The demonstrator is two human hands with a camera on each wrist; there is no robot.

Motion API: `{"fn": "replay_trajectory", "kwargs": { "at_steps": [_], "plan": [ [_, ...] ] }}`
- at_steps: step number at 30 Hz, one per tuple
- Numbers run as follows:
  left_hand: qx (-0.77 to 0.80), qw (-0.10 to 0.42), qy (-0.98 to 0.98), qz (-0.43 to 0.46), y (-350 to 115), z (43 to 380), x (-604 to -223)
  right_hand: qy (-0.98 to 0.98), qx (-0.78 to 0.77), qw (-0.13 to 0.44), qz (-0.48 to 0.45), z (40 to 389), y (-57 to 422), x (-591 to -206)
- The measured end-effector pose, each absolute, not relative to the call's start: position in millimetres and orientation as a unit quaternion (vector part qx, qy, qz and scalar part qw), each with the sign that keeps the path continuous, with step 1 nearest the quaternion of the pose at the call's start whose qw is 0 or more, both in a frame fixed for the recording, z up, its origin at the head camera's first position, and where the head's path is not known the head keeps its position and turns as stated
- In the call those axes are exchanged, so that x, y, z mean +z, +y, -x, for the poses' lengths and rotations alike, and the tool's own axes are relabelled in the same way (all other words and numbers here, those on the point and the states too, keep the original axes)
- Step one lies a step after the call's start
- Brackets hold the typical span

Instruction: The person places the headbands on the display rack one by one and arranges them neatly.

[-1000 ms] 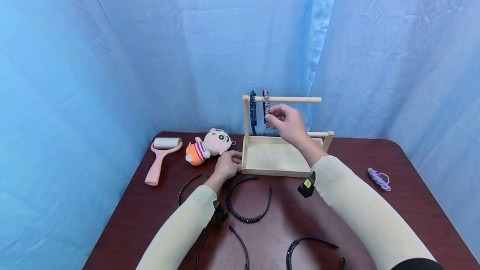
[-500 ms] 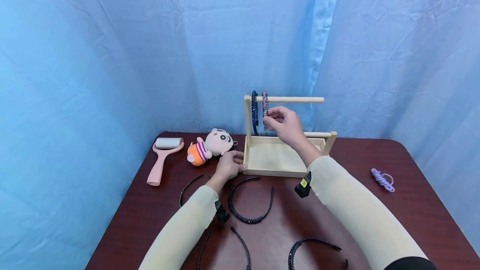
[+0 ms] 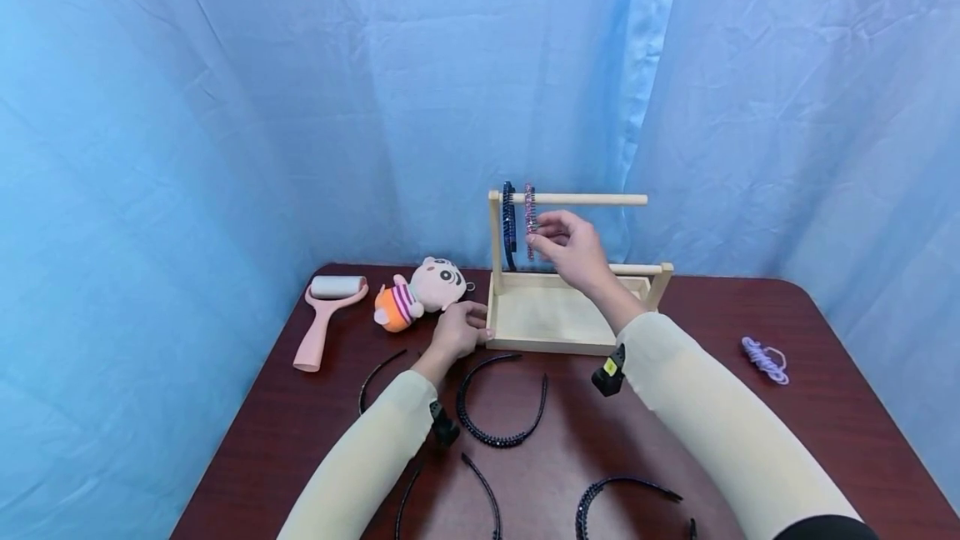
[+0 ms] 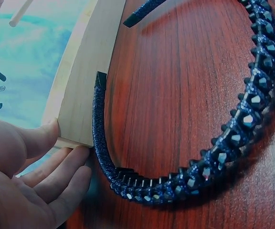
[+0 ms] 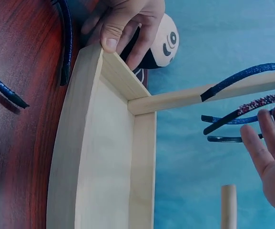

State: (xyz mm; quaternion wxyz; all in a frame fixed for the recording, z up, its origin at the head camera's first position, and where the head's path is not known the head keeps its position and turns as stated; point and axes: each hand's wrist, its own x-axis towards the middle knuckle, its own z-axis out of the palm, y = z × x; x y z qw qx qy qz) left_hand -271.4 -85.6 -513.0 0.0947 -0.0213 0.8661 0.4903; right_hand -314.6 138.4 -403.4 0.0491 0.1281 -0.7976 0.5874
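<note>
A pink-handled lint roller (image 3: 319, 323) lies on the dark red wooden surface (image 3: 720, 315) beside a striped plush doll (image 3: 415, 295). A person's left hand (image 3: 457, 330) grips the corner of a pale wooden stand (image 3: 551, 346). Dark blue beaded headbands (image 3: 509, 223) hang on its upper rod (image 3: 592, 199); next along, the right hand's (image 3: 576, 253) fingers pinch a pink beaded headband (image 3: 529, 211) at the rod. A bundled lavender cord (image 3: 763, 359) lies far right.

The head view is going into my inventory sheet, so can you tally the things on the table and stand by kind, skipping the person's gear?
Curved dark or pink headbands: 6 (2 on the pale wooden rod, 4 on the dark-red table)
Pale wooden stand with tray: 1
Orange-and-white plush doll: 1
Pink-handled white roller: 1
Lilac cord bundle: 1
Total: 10
</note>
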Motion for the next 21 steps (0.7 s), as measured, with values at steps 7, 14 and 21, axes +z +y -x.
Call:
{"fn": "replay_trajectory", "kwargs": {
  "at_steps": [7, 14, 21],
  "plan": [
    [0.483, 0.095, 0.870, 0.023, -86, 273, -513, -0.827, 0.545, 0.053, -0.128, 309, 157, -387],
    [0.477, 0.088, 0.874, 0.018, -84, 277, -514, -0.854, 0.500, 0.037, -0.137, 291, 198, -364],
    [0.479, 0.085, 0.873, 0.023, -82, 281, -513, -0.867, 0.463, 0.030, -0.179, 250, 239, -356]
  ]
}}
